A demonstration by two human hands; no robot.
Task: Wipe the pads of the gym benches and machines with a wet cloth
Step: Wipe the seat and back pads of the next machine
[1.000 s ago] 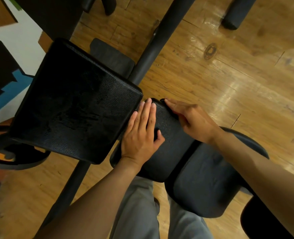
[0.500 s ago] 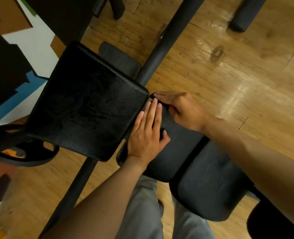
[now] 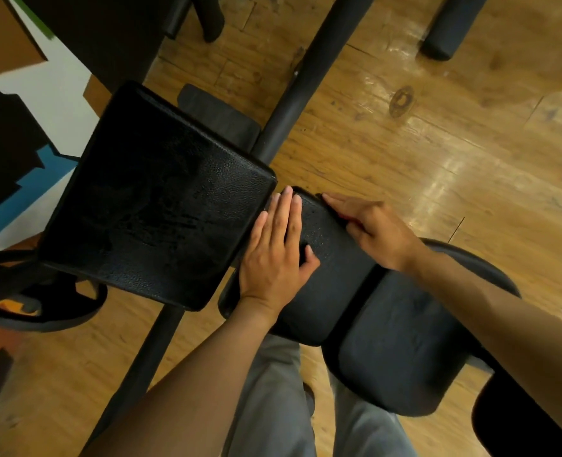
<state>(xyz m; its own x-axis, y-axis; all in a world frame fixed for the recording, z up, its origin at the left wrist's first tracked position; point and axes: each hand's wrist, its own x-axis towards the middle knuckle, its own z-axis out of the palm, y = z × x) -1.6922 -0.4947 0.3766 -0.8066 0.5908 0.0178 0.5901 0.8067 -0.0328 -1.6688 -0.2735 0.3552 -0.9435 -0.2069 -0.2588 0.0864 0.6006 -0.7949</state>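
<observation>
Both hands on the narrow black pad

The left hand lies flat, fingers straight, on the pad; the right hand rests at its far edge, grip relaxed, holding nothing visible.

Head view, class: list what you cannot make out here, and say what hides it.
- Wet cloth: none visible; if present, the flat left hand on the narrow pad covers it.
- Right hand fingertips: bent over that pad's far edge.
- Large square pad: wetness lost in glare and shadow.
- Dark object, bottom right: cropped by the frame.
</observation>
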